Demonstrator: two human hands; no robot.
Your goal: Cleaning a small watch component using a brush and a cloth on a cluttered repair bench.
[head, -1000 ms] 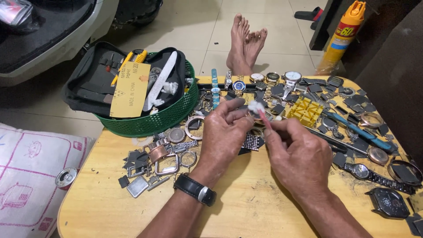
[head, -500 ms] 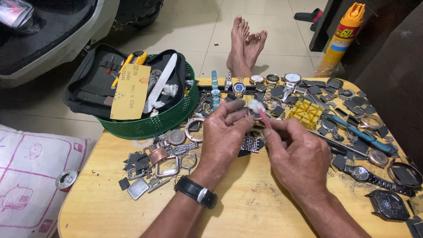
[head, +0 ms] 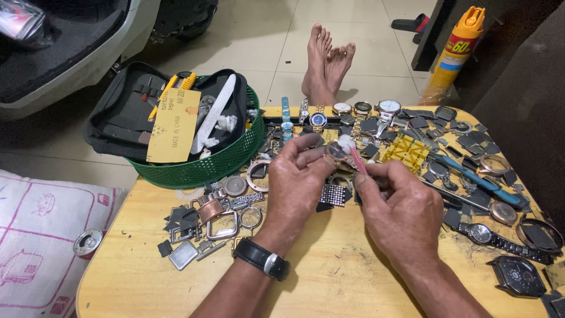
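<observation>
Now, left hand: the left hand (head: 303, 176) is raised over the middle of the wooden table (head: 329, 277), fingers pinched shut on a small round watch case (head: 336, 151) held at the fingertips; a black wristwatch (head: 262, 259) sits on that wrist.
Right hand: the right hand (head: 397, 203) is closed around a thin pink stick (head: 357, 159), whose upper end carries a white cotton tuft (head: 345, 143) touching the watch case.
Watch case: it is held in the air between both hands, above a metal mesh strap piece (head: 334, 194) lying on the table.
Left of the hands: loose bezels, square frames and dark case backs are scattered near the table's left part.
Right of the hands: a yellow plastic holder (head: 409, 150), a blue-handled tool (head: 479, 182) and several watches lie spread out.
Back left: a green basket (head: 200, 168) holds a black tool pouch (head: 112, 126).
Floor: bare feet (head: 326, 62) and an orange spray can (head: 453, 53) lie beyond the table.
</observation>
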